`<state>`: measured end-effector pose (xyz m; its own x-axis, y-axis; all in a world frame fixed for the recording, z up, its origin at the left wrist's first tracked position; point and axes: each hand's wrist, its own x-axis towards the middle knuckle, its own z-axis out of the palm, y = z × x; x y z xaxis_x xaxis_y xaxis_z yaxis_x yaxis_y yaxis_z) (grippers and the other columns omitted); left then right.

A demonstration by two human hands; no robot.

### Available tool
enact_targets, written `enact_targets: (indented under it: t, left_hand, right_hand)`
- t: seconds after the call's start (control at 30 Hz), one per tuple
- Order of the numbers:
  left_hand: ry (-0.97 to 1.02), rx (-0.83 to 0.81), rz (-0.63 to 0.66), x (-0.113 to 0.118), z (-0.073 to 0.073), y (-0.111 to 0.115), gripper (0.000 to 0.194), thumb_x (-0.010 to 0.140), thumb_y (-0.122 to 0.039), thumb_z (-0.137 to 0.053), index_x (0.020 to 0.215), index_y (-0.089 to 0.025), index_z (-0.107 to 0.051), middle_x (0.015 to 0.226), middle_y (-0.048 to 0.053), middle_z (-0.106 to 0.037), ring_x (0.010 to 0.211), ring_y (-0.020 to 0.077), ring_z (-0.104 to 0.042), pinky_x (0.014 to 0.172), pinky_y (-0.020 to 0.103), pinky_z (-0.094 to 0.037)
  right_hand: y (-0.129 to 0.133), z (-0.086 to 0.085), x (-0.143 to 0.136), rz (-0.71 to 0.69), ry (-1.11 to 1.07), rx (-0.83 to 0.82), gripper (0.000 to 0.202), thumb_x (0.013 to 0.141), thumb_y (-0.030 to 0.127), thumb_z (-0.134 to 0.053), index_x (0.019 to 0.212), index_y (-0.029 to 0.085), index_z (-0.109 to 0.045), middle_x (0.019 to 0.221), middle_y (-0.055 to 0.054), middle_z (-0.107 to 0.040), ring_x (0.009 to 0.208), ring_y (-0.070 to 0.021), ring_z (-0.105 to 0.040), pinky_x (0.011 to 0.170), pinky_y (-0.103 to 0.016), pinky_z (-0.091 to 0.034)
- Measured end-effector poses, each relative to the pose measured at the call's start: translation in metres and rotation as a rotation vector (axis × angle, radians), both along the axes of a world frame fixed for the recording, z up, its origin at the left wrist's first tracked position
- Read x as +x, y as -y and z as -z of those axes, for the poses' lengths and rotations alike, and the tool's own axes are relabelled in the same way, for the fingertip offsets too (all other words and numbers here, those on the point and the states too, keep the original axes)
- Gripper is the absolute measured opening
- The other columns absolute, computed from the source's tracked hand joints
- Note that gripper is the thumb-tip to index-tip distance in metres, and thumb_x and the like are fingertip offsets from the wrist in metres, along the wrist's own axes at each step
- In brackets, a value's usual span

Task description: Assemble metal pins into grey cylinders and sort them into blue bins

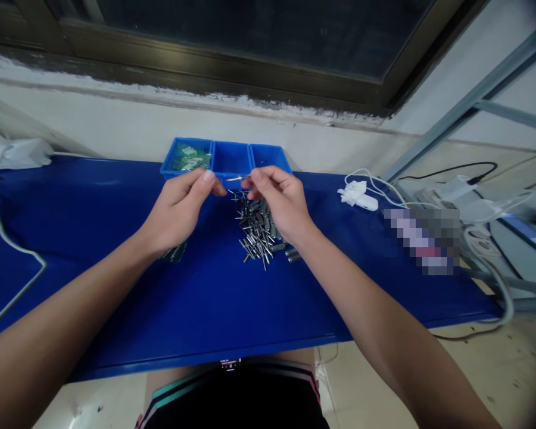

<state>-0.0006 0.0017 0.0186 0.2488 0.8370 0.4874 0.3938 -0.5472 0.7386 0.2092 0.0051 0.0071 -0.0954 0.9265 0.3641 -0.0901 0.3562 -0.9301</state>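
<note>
My right hand (281, 199) pinches one end of a thin metal pin (236, 179), which points left over the front of the blue bins. My left hand (183, 202) is closed, thumb against the fingers, just left of the pin; what it holds, if anything, is too small to make out. Below and between the hands lies a pile of metal pins (255, 235), with grey cylindrical pieces (292, 255) at its right. Under my left wrist a dark flat piece (177, 253) partly shows.
Three joined blue bins (232, 158) stand by the wall, the left one with small pale pieces in a bag. White cables, a crumpled tissue (352, 192) and a white device (367, 203) lie at right. A white cable (22, 247) crosses the left side.
</note>
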Motion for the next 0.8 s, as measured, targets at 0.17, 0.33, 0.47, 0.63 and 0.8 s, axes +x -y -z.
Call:
enact_targets:
  t: [0.17, 0.33, 0.47, 0.63, 0.8]
  left_hand:
    - [0.074, 0.014, -0.088, -0.012, -0.001, -0.009, 0.040, 0.107, -0.049, -0.051, 0.086, -0.022, -0.072, 0.090, 0.003, -0.075, 0.091, 0.0177, -0.069, 0.091, 0.034, -0.055]
    - [0.140, -0.041, -0.175, -0.024, 0.000, -0.018, 0.036, 0.103, -0.051, -0.058, 0.083, -0.024, -0.071, 0.087, 0.003, -0.075, 0.088, 0.0202, -0.070, 0.086, 0.035, -0.057]
    - [0.173, -0.063, -0.188, -0.029, 0.003, -0.019, 0.028, 0.100, -0.045, -0.065, 0.084, -0.023, -0.071, 0.087, 0.004, -0.076, 0.086, 0.0199, -0.071, 0.082, 0.033, -0.057]
    - [0.133, -0.078, -0.230, -0.028, -0.001, -0.022, 0.023, 0.096, -0.043, -0.068, 0.088, -0.022, -0.072, 0.083, 0.003, -0.075, 0.080, 0.0193, -0.069, 0.078, 0.032, -0.056]
    - [-0.075, 0.043, -0.204, -0.037, -0.024, 0.023, 0.024, 0.097, -0.046, -0.070, 0.092, -0.023, -0.073, 0.088, 0.001, -0.075, 0.082, 0.0194, -0.068, 0.078, 0.031, -0.056]
  right_hand:
    - [-0.005, -0.002, 0.009, 0.022, -0.065, -0.257, 0.053, 0.087, 0.058, -0.082, 0.063, 0.024, -0.050, 0.061, 0.004, -0.049, 0.058, -0.0097, -0.046, 0.058, -0.026, -0.043]
    - [-0.007, -0.002, 0.013, 0.030, -0.079, -0.372, 0.038, 0.089, 0.058, -0.080, 0.086, 0.022, -0.067, 0.076, 0.001, -0.064, 0.060, -0.0092, -0.053, 0.057, -0.027, -0.042]
    - [-0.003, -0.005, 0.011, 0.073, -0.083, -0.359, 0.051, 0.088, 0.059, -0.081, 0.125, 0.026, -0.067, 0.102, -0.003, -0.074, 0.066, -0.0109, -0.064, 0.063, -0.029, -0.048]
    - [-0.003, 0.000, 0.000, 0.125, -0.023, -0.255, 0.039, 0.088, 0.049, -0.079, 0.118, 0.025, -0.070, 0.084, 0.001, -0.070, 0.061, -0.0117, -0.060, 0.063, -0.031, -0.050]
    - [0.027, -0.020, 0.029, 0.405, 0.063, 0.175, 0.032, 0.095, 0.046, -0.068, 0.123, 0.031, -0.070, 0.090, -0.002, -0.071, 0.081, -0.0194, -0.068, 0.075, -0.037, -0.057]
